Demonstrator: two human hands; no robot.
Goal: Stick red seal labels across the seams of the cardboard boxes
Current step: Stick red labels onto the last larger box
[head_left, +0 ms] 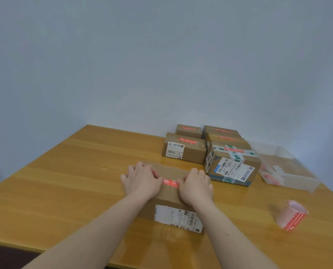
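Observation:
A brown cardboard box (169, 193) with a white shipping label on its near side lies in the middle of the wooden table (64, 181). A red seal label (170, 182) lies across its top seam. My left hand (142, 179) rests on the box top at the label's left end, and my right hand (195, 186) rests at its right end. Both hands lie palm down with thumbs touching the red strip. Each end of the label is hidden under a hand.
Several sealed boxes (184, 150) with red labels stand at the back right, the nearest one (232, 166) wrapped in green-printed tape. A clear plastic bin (284, 167) sits at the far right. A roll of red labels (291, 215) lies at the near right.

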